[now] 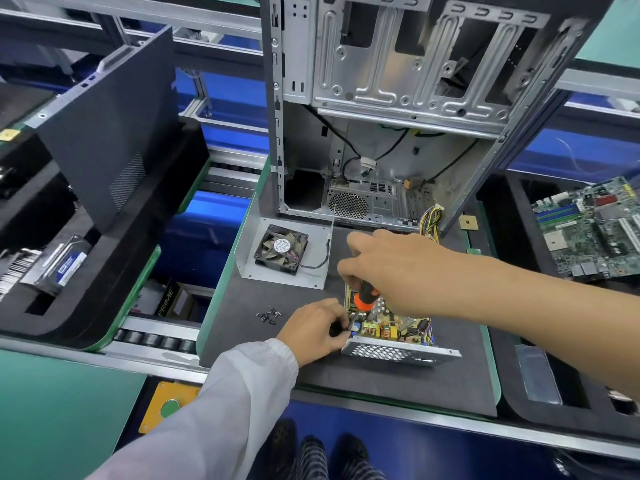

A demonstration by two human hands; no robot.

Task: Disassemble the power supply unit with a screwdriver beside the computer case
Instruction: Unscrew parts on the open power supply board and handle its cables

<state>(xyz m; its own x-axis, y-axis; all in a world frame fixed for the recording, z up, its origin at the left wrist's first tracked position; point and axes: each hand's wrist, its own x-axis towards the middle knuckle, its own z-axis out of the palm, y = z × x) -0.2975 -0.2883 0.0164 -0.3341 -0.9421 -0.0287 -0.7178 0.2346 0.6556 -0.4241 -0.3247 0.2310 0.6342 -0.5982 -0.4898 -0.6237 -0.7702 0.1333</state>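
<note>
On the box at the lower left, under the conveyor, the word "PRIME" (165,301) can be read; the round sticker on the fan (281,250) carries print too small to make out, and the blue-and-white label on the drive (67,265) in the left tray is likewise illegible. The power supply unit (391,336) lies opened on the dark counter (398,386), its circuit board showing behind a perforated metal wall, in front of the upright computer case (391,109). Its removed cover, with the fan mounted in it, rests just behind and to the left, between unit and case. The right hand (391,268) grasps the orange-and-black screwdriver (363,301), whose shaft slants down into the unit's left corner. The left hand (317,329), in a white sleeve, pinches something small and dark at that same corner, touching the unit. A small heap of screws (268,315) sits just left of the left hand. A motherboard (595,230) lies in the right tray.
</note>
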